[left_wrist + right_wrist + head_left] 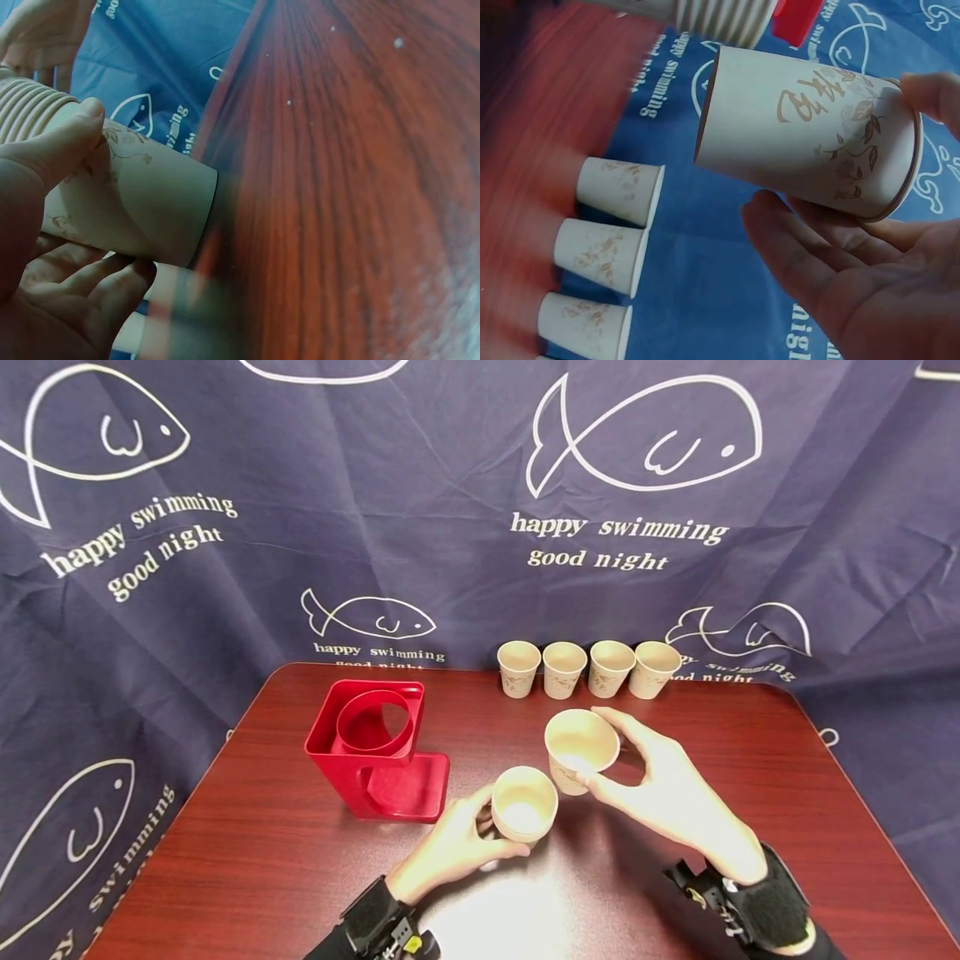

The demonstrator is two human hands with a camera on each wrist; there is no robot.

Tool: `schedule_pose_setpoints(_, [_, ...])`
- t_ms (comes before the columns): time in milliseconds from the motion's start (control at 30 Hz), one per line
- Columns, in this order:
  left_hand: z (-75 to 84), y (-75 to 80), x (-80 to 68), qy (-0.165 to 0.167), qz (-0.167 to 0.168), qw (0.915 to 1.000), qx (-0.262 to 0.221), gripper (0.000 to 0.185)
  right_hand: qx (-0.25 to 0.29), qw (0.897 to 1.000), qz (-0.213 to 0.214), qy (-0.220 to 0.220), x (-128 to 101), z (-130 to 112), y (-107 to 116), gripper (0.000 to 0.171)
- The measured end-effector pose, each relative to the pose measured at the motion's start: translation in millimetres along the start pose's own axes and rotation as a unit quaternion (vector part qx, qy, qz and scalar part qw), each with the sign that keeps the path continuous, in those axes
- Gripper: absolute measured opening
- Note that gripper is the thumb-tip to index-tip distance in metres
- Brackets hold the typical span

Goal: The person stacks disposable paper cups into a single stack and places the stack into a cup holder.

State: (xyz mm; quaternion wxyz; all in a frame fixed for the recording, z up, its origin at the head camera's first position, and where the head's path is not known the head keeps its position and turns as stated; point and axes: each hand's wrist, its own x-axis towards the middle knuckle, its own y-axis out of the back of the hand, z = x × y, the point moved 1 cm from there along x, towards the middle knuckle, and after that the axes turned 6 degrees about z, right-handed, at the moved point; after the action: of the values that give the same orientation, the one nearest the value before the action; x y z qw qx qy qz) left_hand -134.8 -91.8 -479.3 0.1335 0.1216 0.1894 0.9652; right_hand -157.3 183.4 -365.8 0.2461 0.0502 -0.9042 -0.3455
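Observation:
My left hand (498,827) grips a stack of nested paper cups (523,806) just above the dark red table (262,860), opening toward me. In the left wrist view the thumb lies over the stack (135,202), fingers curled beneath, ribbed rims at the upper left. My right hand (609,752) holds a single paper cup (581,747) tilted toward me, just right of the stack and slightly above it. The right wrist view shows that leaf-printed cup (810,131) between thumb and fingers (840,277). The two are close but apart.
A red plastic cup holder (371,747) with a round opening stands left of the hands. Several paper cups (585,668) stand upright in a row at the table's back edge, also seen in the right wrist view (619,187). A navy fish-print cloth (480,527) hangs behind.

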Motion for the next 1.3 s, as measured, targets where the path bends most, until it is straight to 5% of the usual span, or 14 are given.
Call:
schedule_pose_setpoints(433, [-0.9, -0.9, 0.4, 0.0, -0.002, 1.0, -0.007, 0.07, 0.02, 0.999, 0.023, 0.023, 6, -23, 3, 0.076])
schedule_pose_setpoints(1300, [-3.1, -0.4, -0.2, -0.014, 0.008, 0.9992, 0.035, 0.065, 0.086, 0.994, -0.037, 0.05, 3, -51, -5, 0.077])
